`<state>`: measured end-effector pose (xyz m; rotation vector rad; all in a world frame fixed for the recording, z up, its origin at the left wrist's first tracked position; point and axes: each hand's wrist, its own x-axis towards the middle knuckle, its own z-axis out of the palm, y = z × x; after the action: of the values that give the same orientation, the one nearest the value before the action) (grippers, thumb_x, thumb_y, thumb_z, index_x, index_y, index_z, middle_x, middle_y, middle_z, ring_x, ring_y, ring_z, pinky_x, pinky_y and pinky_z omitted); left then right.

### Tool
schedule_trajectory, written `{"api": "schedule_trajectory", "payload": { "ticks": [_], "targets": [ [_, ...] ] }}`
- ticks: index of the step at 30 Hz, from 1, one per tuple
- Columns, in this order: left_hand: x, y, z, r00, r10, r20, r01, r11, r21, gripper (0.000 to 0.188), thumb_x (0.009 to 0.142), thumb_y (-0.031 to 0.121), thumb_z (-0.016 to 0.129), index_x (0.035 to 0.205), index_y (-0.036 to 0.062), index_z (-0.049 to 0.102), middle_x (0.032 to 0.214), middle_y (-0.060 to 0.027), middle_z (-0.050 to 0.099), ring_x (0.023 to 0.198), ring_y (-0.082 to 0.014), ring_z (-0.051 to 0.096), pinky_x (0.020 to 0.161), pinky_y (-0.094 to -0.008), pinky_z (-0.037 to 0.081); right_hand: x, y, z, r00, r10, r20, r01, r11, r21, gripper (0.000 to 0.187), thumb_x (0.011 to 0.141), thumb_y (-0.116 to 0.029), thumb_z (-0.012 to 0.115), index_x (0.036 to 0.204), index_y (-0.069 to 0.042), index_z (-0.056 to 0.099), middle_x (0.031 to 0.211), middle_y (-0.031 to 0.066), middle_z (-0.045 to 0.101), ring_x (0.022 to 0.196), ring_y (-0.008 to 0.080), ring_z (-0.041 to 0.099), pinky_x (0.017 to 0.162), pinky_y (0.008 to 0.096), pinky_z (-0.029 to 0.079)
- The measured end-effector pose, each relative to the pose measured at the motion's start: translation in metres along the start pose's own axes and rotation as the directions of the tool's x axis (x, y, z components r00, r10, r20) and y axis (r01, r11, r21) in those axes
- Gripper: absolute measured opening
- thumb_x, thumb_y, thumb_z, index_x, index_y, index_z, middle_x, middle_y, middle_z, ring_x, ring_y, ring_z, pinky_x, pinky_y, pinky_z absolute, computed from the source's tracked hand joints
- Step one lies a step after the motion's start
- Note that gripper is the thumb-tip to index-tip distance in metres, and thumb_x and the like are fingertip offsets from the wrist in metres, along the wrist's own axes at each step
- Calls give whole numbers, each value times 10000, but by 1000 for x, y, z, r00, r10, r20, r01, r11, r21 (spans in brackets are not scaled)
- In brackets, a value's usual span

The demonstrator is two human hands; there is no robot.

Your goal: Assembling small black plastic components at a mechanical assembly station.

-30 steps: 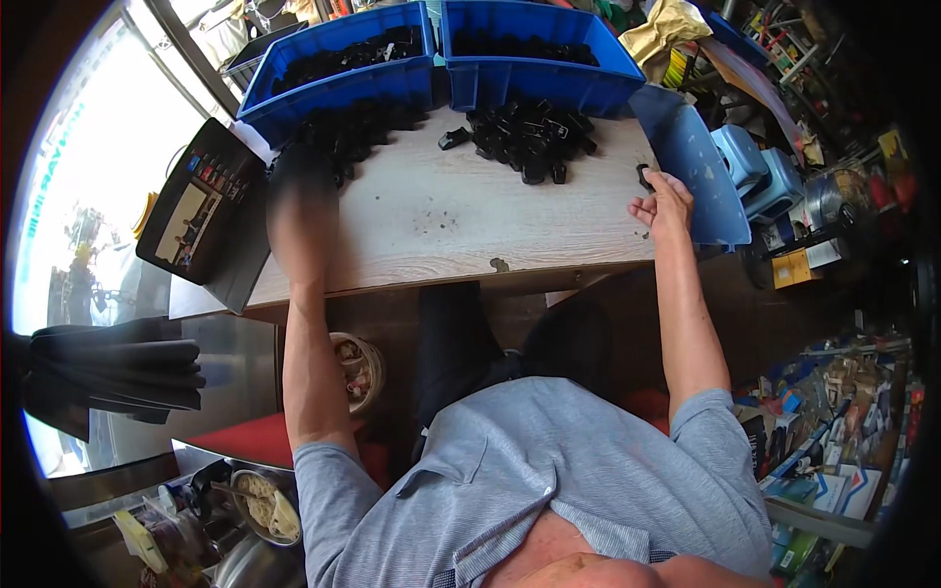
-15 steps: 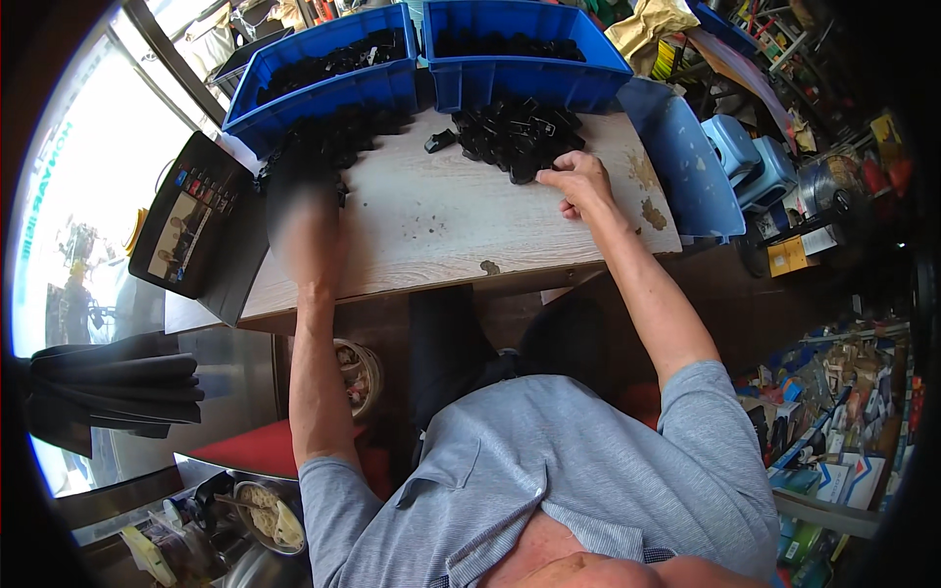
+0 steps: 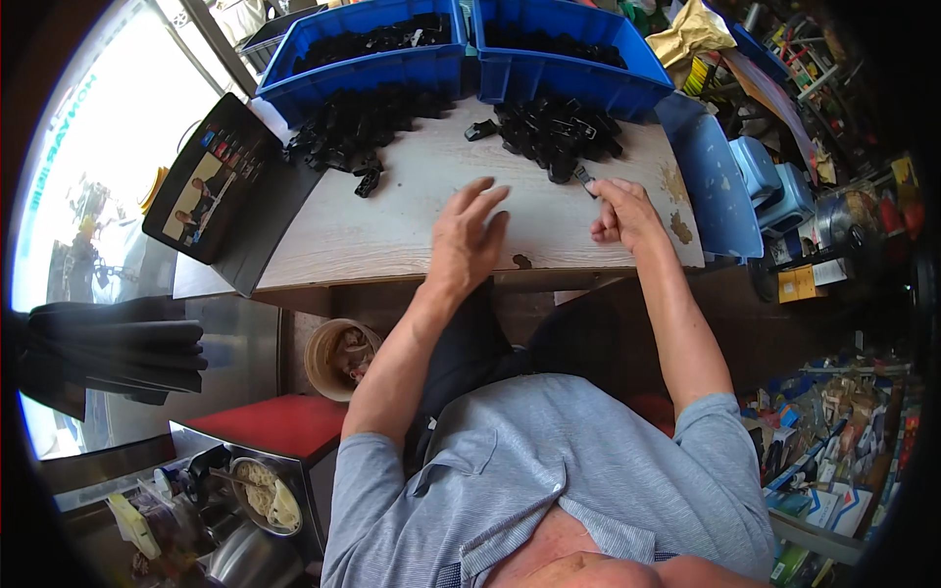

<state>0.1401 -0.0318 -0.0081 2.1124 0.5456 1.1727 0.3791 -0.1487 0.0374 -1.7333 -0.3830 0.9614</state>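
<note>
My left hand (image 3: 467,235) hovers over the near middle of the white wood-grain table (image 3: 412,220), its fingers apart and nothing in it. Between the thumb and fingers of my right hand (image 3: 627,214) is a small black plastic part (image 3: 584,179), at the near edge of the right pile of black plastic parts (image 3: 559,135). A single black part (image 3: 480,130) lies just left of that pile. Farther left spreads a second pile of black parts (image 3: 358,125), with a few pieces (image 3: 368,180) at its near edge. The parts' exact kind is too small to tell.
Two blue bins of black parts, a left one (image 3: 377,71) and a right one (image 3: 578,76), stand behind the piles. A tablet in a dark case (image 3: 211,191) leans at the table's left. A light-blue tub (image 3: 711,176) adjoins the right edge. A bucket (image 3: 338,358) sits below.
My left hand has come from the left pile toward the table's middle, its fingers now spread. My right hand has drawn slightly away from its pile with a black part. The view has shifted.
</note>
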Motion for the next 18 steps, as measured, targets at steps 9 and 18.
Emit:
{"api": "schedule_trajectory", "payload": {
  "ticks": [9,18],
  "targets": [
    [25,6,36,985,101,142,-78,984,-160,273,886,54,676,1158,62,702,1175,-175,683,960,-348,698,805,-374,564,-13,8,30,914,-36,403,30,999,21,310,876,-349,693,843,-55,600,493,63,508,412,240,576,453,419,559],
    [33,3,26,952,-275,138,285,957,-56,201,923,166,643,1004,9,738,773,-165,714,718,-291,709,668,-364,538,-12,11,50,930,-123,346,129,992,4,422,888,-262,744,1212,-28,608,517,23,535,401,137,557,398,310,509]
  ]
}}
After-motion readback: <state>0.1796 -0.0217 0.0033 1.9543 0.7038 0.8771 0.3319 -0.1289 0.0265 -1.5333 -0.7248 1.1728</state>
